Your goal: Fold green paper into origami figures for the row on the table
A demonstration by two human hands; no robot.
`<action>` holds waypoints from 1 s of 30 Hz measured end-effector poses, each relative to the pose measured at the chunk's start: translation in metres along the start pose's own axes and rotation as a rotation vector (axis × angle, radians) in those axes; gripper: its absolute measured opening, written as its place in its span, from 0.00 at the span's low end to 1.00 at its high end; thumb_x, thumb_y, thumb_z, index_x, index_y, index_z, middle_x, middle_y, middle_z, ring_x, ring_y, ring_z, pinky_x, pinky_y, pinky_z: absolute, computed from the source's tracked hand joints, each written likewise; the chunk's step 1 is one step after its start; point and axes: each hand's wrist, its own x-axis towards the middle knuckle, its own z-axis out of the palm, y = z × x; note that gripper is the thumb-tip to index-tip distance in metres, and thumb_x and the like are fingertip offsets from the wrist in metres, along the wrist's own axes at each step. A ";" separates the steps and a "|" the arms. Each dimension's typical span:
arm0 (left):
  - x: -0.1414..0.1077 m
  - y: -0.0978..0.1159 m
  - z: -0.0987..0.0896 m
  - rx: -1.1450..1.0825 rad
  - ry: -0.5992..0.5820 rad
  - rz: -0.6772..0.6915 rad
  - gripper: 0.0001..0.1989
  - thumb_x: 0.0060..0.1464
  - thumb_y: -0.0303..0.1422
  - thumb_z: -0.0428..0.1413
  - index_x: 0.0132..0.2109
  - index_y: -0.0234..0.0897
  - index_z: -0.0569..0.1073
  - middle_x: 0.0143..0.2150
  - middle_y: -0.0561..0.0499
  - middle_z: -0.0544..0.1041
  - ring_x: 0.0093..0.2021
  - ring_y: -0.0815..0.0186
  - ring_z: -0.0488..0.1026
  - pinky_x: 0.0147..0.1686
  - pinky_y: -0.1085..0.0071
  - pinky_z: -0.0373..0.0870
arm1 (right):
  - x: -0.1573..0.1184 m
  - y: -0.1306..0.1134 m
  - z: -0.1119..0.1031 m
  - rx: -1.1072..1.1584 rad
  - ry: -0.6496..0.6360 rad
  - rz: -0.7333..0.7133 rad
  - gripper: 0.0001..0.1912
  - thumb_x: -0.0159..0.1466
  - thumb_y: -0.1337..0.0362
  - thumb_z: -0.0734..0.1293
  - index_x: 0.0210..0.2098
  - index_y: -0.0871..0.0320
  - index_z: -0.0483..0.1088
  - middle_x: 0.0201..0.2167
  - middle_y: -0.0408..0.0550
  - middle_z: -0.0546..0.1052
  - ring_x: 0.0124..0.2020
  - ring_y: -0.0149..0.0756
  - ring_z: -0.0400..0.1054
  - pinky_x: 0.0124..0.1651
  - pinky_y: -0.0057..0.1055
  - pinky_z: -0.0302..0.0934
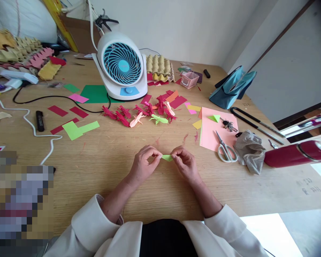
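A small folded piece of light green paper [167, 157] is stretched between my two hands, just above the table in front of me. My left hand [147, 162] pinches its left end between thumb and fingers. The right end is pinched the same way by my right hand [186, 164]. Beyond my hands lies a cluster of folded paper figures, most of them red, such as a red one [121, 119], with a light green figure [159, 119] and a peach one [137, 120] among them. Another folded green piece [214, 117] rests on a pink sheet [207, 137].
A white fan [123, 66] stands behind the figures. Scissors [226, 148], a crumpled grey bag [250, 151] and a red bottle [296, 153] lie to the right. On the left are green paper [74, 130], a black marker [40, 120] and a white cable [29, 123].
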 end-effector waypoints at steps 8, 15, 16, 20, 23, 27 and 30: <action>0.000 0.000 0.001 -0.040 -0.018 0.026 0.05 0.58 0.25 0.57 0.34 0.38 0.73 0.31 0.52 0.75 0.35 0.66 0.72 0.37 0.69 0.68 | -0.001 0.000 0.001 0.000 0.016 0.001 0.07 0.67 0.61 0.66 0.33 0.55 0.70 0.31 0.45 0.71 0.33 0.35 0.65 0.38 0.33 0.60; -0.002 -0.001 0.004 0.017 -0.060 0.071 0.04 0.59 0.26 0.56 0.34 0.38 0.72 0.32 0.51 0.75 0.36 0.66 0.72 0.39 0.68 0.68 | -0.002 -0.010 0.008 -0.065 -0.048 -0.054 0.05 0.66 0.64 0.66 0.33 0.56 0.70 0.30 0.45 0.70 0.33 0.34 0.64 0.38 0.32 0.59; -0.003 -0.001 0.004 0.042 -0.075 0.080 0.04 0.59 0.27 0.55 0.34 0.38 0.72 0.33 0.51 0.75 0.36 0.66 0.71 0.39 0.68 0.67 | -0.002 -0.011 0.008 -0.076 -0.054 -0.064 0.05 0.66 0.64 0.66 0.33 0.56 0.70 0.31 0.45 0.71 0.33 0.34 0.64 0.38 0.32 0.59; -0.004 -0.002 0.005 0.154 -0.140 0.112 0.05 0.60 0.27 0.54 0.35 0.38 0.71 0.33 0.51 0.75 0.37 0.64 0.70 0.40 0.65 0.65 | -0.002 -0.014 0.010 -0.111 -0.068 -0.096 0.04 0.66 0.65 0.66 0.33 0.55 0.70 0.31 0.45 0.71 0.33 0.34 0.65 0.37 0.32 0.59; -0.004 -0.002 0.004 0.175 -0.146 0.117 0.04 0.60 0.27 0.53 0.35 0.38 0.70 0.34 0.51 0.76 0.38 0.63 0.70 0.41 0.65 0.65 | -0.002 -0.015 0.009 -0.137 -0.062 -0.104 0.06 0.67 0.64 0.65 0.33 0.55 0.69 0.31 0.46 0.70 0.33 0.35 0.64 0.37 0.33 0.59; -0.002 -0.003 0.003 0.162 -0.112 0.112 0.04 0.60 0.27 0.54 0.36 0.39 0.71 0.34 0.51 0.76 0.38 0.64 0.71 0.42 0.65 0.66 | -0.001 -0.011 0.006 -0.128 -0.003 -0.077 0.07 0.68 0.62 0.64 0.34 0.55 0.69 0.31 0.45 0.70 0.33 0.34 0.64 0.37 0.32 0.59; -0.001 -0.004 0.001 0.151 -0.093 0.105 0.05 0.61 0.27 0.54 0.35 0.39 0.71 0.33 0.51 0.76 0.38 0.64 0.71 0.41 0.66 0.66 | 0.000 -0.008 0.003 -0.107 0.020 -0.057 0.07 0.68 0.61 0.65 0.34 0.55 0.69 0.31 0.45 0.70 0.34 0.34 0.64 0.38 0.32 0.59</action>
